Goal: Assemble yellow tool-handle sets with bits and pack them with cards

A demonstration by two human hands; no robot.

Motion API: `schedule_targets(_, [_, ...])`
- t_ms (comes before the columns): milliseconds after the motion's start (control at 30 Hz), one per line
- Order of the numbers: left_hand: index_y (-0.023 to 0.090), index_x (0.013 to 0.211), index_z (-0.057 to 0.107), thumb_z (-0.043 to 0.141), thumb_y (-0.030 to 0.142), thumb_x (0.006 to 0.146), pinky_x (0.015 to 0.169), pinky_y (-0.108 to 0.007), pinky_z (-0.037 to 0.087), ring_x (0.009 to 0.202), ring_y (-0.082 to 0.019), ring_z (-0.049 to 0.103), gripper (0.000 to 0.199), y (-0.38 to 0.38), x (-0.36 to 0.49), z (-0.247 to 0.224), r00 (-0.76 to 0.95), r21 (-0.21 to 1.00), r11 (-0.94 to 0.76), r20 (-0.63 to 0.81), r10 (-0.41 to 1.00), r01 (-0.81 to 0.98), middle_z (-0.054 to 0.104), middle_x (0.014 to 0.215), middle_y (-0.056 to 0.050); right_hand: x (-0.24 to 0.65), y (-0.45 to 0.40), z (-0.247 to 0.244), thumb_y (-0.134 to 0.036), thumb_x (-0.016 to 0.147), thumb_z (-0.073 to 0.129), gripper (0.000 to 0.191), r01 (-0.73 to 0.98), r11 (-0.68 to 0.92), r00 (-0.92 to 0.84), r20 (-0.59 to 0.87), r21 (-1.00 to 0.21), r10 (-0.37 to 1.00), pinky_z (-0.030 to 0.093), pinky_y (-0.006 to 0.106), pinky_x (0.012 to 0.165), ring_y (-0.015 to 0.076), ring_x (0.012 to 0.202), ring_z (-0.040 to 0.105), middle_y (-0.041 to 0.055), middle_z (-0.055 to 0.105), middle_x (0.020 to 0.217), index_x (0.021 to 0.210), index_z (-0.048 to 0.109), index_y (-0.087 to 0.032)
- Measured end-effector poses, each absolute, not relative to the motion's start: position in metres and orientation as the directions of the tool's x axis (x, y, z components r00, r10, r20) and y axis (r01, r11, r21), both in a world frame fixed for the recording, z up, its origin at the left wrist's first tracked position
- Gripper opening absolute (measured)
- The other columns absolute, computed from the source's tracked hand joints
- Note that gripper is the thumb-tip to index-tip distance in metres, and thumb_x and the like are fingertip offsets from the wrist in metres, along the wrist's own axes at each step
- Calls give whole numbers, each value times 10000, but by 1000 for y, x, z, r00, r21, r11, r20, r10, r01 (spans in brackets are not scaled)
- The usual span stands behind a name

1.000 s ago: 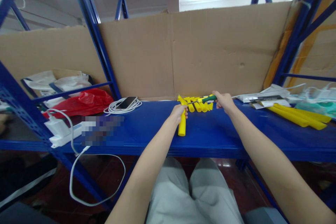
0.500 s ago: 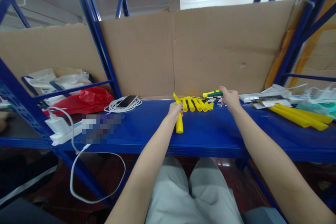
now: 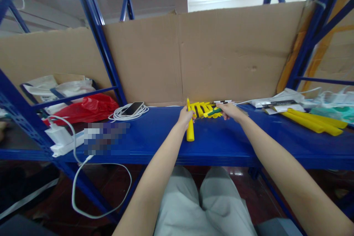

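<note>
My left hand (image 3: 186,116) is wrapped round a yellow tube (image 3: 190,132), which stands nearly upright in view over the blue shelf, its wide end toward me. My right hand (image 3: 227,111) grips a screwdriver with a green and yellow handle (image 3: 215,112). The screwdriver points left, its tip close to the tube and my left fingers; whether they touch is too small to tell. Behind it, several yellow pieces (image 3: 199,109) lie in a row, partly hidden by the screwdriver. Thin black and white items (image 3: 222,101) lie at the back beyond my right hand.
The blue shelf (image 3: 155,132) has a phone (image 3: 133,108) on a coiled white cable, a power strip (image 3: 66,146) and a red bag (image 3: 88,107) at left. More yellow tubes (image 3: 312,121) and plastic packets (image 3: 284,99) lie at right. Cardboard (image 3: 221,55) stands behind.
My right hand has moved left with the screwdriver, bringing its tip near the tube in my left hand. The tube is now more upright. The view has shifted slightly.
</note>
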State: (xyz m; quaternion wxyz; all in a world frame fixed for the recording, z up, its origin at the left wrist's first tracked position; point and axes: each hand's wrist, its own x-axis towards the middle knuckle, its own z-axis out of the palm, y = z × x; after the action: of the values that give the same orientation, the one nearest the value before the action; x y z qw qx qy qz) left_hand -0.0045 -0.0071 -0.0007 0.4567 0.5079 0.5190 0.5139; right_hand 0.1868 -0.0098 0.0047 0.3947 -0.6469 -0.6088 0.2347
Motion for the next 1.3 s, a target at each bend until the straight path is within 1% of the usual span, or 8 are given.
schedule_targets(267, [151, 1410, 416, 556, 71, 805, 462, -175, 440, 496, -74, 558, 626, -12, -7, -1, 208, 897, -154, 72, 976, 415, 682, 860, -64, 188, -12, 2, -386, 908, 517, 326, 646, 60, -129, -32, -761, 991, 359, 170, 404, 74, 418, 528, -6, 565, 517, 670, 491, -165])
schedule_targets(367, [230, 1394, 466, 537, 120, 843, 650, -233, 523, 740, -142, 666, 566, -10, -9, -7, 257, 699, -321, 199, 946, 640, 689, 1067, -90, 190, -8, -3, -401, 859, 596, 333, 681, 100, -183, -36, -725, 982, 366, 164, 408, 69, 428, 535, -9, 563, 527, 649, 497, -161])
schedule_targets(467, [267, 1329, 550, 552, 133, 840, 918, -295, 471, 1088, -211, 609, 507, -8, -12, -12, 318, 382, -428, 319, 893, 819, 616, 1261, -85, 191, -4, -8, -392, 830, 633, 325, 710, 117, -190, -29, -694, 981, 361, 165, 402, 68, 416, 524, -16, 555, 512, 638, 505, -162])
schedule_targets(633, [309, 1377, 491, 489, 163, 876, 948, -334, 452, 1118, -234, 600, 522, -11, -12, -13, 366, 127, -415, 293, 883, 901, 625, 1239, -87, 191, -1, -11, -309, 836, 617, 216, 743, 118, -154, 4, -659, 988, 361, 169, 400, 72, 403, 515, -19, 565, 512, 694, 546, -163])
schedule_targets(800, [278, 1378, 492, 466, 164, 878, 931, -317, 462, 1100, -231, 612, 513, -10, -12, -14, 377, 77, -411, 272, 885, 909, 628, 1226, -95, 209, 8, -7, -194, 865, 503, 157, 851, 72, -14, 115, -520, 993, 421, 191, 462, 102, 486, 580, 45, 659, 663, 799, 635, -140])
schedule_targets(933, [270, 1371, 500, 470, 155, 860, 927, -312, 466, 1106, -231, 609, 524, -9, -12, -14, 369, 63, -396, 253, 894, 916, 630, 1226, -93, 243, 17, -9, -81, 814, 481, 300, 940, -128, 231, 312, -316, 922, 492, 267, 776, 211, 915, 659, 136, 699, 986, 1014, 694, -143])
schedule_targets(1100, [281, 1380, 488, 462, 175, 867, 920, -323, 472, 1106, -237, 609, 524, -11, -11, -14, 341, 88, -373, 251, 906, 924, 621, 1246, -86, 270, 15, -24, -142, 821, 476, 482, 908, -342, 393, 208, -243, 896, 403, 476, 998, 313, 1258, 460, 123, 507, 1364, 1265, 609, -275])
schedule_targets(1300, [320, 1368, 500, 480, 180, 862, 922, -323, 473, 1111, -235, 606, 526, -13, -10, -15, 339, 106, -378, 267, 902, 920, 626, 1243, -69, 263, 19, -35, -204, 882, 370, 509, 941, -280, 308, 141, -191, 941, 303, 581, 1057, 338, 1364, 303, 64, 341, 1505, 1354, 516, -327])
